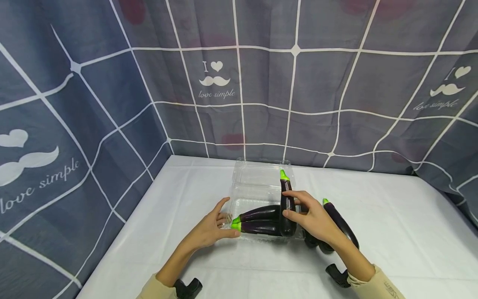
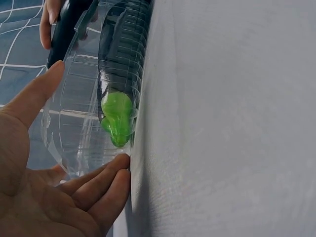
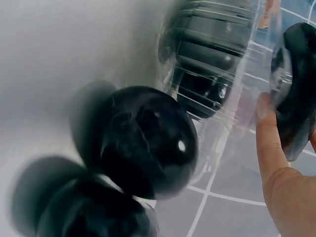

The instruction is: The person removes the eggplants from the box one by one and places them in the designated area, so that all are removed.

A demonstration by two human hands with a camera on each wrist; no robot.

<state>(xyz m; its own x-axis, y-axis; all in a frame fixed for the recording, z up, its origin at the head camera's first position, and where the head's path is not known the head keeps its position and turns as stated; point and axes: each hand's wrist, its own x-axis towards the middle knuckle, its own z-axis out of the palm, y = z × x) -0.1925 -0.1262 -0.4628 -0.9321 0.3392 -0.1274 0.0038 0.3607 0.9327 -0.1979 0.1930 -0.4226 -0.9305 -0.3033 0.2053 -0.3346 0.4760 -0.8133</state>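
My right hand (image 1: 316, 216) pinches a dark purple eggplant (image 1: 287, 203) between thumb and fingers. It is held lengthwise over the right part of a clear plastic clamshell box (image 1: 239, 201), green stem end pointing away. Two eggplants, a rear one (image 1: 263, 212) and a front one (image 1: 259, 227), lie side by side in the box, stems to the left. At the box's left end is my left hand (image 1: 205, 233), fingers extended and fingertips against the plastic; the left wrist view shows a green stem (image 2: 117, 116) through the wall. The held eggplant hides part of those inside.
The open lid (image 1: 257, 173) lies back behind the box. Right of it, several loose eggplants (image 1: 342, 224) rest on the white tablecloth (image 1: 403, 232), partly hidden by my right arm. Their rounded ends (image 3: 148, 143) fill the right wrist view. A grey checked curtain (image 1: 261, 79) stands behind.
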